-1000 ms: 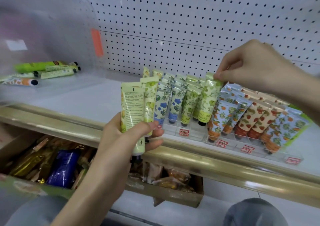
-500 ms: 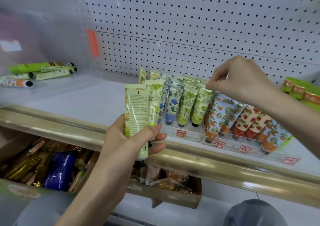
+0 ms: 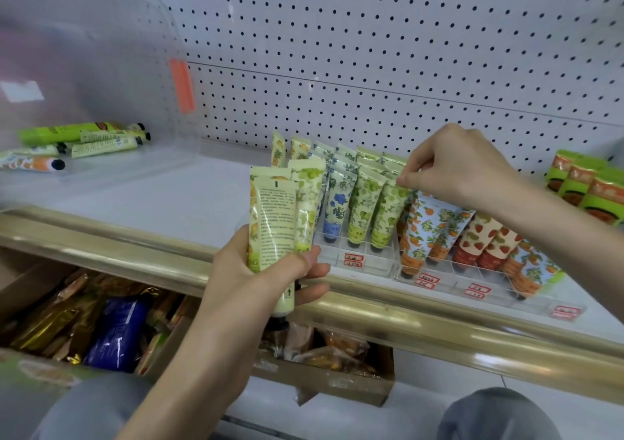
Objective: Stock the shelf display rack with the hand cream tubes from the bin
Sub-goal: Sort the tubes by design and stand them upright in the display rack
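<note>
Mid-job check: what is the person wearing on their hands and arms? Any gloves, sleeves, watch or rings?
Nothing worn shows. The left hand and right hand are bare, with no gloves and no rings on the fingers in view. The left forearm and right forearm are uncovered up to the frame edge, with no sleeve, watch or bracelet in sight.

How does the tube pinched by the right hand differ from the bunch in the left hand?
The pinched tube stands in the rack; the bunch is held in front of it. The right hand pinches only that tube's top seam; the left hand wraps round the bunch's lower halves. The pinched tube shows green leaf print; the bunch's front tube shows printed text. Both stand caps down.
</note>
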The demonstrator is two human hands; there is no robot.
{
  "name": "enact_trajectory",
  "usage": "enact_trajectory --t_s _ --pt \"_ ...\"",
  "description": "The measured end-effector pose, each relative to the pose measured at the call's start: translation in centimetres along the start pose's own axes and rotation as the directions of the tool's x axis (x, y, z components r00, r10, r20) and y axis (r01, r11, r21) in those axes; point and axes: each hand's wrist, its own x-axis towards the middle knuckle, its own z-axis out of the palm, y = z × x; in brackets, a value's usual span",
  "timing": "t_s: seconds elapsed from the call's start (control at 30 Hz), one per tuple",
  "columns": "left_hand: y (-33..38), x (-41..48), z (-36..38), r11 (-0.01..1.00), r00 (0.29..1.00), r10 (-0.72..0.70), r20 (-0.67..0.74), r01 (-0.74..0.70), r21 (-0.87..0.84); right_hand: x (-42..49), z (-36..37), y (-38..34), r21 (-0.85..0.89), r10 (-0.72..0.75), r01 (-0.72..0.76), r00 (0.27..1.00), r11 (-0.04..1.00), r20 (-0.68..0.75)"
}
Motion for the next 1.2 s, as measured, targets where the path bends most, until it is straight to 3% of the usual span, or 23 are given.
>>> enact_trajectory --t_s 0.43,0.53,0.6,0.73,1.07,1.2 --pt "-0.3 -0.1 0.0 0.998 0.998 -0.013 0.063 0.009 0.060 0.4 -1.1 -0.3 0.020 -0.026 0.025 0.999 0.999 0.046" --pt "-0.4 -0.2 0.1 0.998 0.996 -0.013 0.086 0.008 0.066 -0.4 -2.8 -0.5 0.029 -0.109 0.110 0.993 0.993 -0.037" --pt "-0.5 -0.2 0.3 0.998 0.995 -0.016 0.097 0.010 0.066 -1.4 -3.7 -1.0 0.135 -0.185 0.193 0.980 0.972 -0.074" --pt "-0.8 -0.4 1.0 0.999 0.991 -0.011 0.133 0.005 0.048 -3.1 -4.0 -3.0 0.444 -0.241 0.166 0.963 0.881 0.118" --pt "-1.0 -1.1 1.3 0.996 0.986 0.038 0.160 -0.049 0.070 -3.4 -4.1 -3.9 0.502 -0.208 -0.014 0.900 0.865 0.384" --pt "-0.9 -0.8 0.4 0.997 0.998 0.013 0.054 -0.017 0.080 -3.2 -4.9 -3.5 0.490 -0.204 0.015 0.920 0.872 0.335"
